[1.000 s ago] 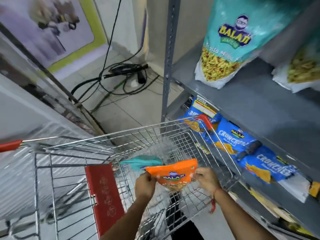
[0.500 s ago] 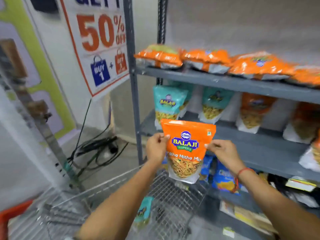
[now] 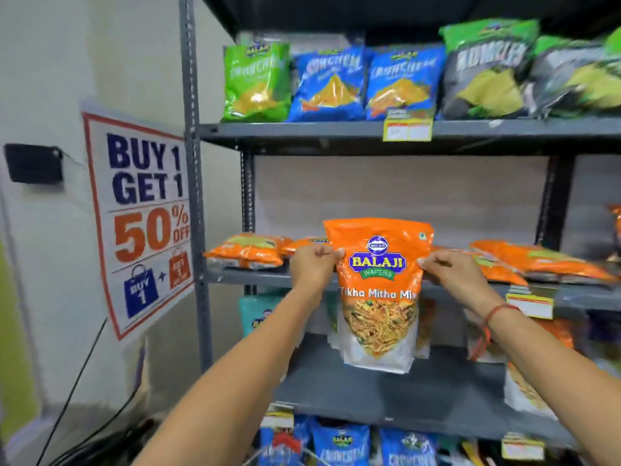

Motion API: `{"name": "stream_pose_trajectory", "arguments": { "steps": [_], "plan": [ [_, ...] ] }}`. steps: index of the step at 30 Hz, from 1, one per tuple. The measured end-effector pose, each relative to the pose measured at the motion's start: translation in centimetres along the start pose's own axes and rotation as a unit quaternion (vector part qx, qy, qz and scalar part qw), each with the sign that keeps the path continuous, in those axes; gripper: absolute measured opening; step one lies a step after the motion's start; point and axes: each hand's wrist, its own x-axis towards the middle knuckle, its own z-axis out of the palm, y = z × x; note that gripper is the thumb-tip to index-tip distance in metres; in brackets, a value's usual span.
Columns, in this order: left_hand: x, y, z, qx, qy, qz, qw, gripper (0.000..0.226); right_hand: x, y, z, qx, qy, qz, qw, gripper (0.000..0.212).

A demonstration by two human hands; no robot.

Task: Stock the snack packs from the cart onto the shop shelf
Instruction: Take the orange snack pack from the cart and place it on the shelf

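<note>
2 hands; 1 held orange pack; top shelf: 1 green pack, 2 blue packs.

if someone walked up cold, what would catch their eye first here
Most likely the orange Balaji pack, held upright at centre frame, with the left hand and right hand each keeping a grip on one side edge in front of the middle shelf. Next, the big sale poster on the wall to the left, then the row of green, blue and dark snack bags on the shelf above.
</note>
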Motion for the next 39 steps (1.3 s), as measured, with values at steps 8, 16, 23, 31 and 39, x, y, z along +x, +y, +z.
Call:
{"name": "stream_pose_trajectory", "arguments": {
  "steps": [8,16,23,31,39],
  "plan": [
    [0.1,-0.3,2.4,0.006,-0.011,-0.014,1.0,0.024,-0.7,0.4,-1.3,-0.009,0.014,0.037,0.999,0.026],
    [-0.3,-6.1,5.2,0.01,-0.051,-0.053,0.997,0.019,-2.4,7.3,-1.2,0.021,-0.001,0.142,0.99,0.018],
    [-0.7,-14.7,11.2,0.065,-0.088,-0.104,0.989,0.02,-3.5,17.1,-1.7,-0.032,-0.013,0.2,0.979,0.022],
    [1.8,-21.4,21.5,0.074,-0.092,-0.147,0.982,0.023,-0.5,28.2,-3.6,-0.076,0.003,0.251,0.965,0.018],
    [4.1,-25.2,28.5,0.093,-0.052,-0.17,0.98,0.026,3.1,35.7,-5.0,-0.077,-0.011,0.281,0.957,0.018]
  ]
}}
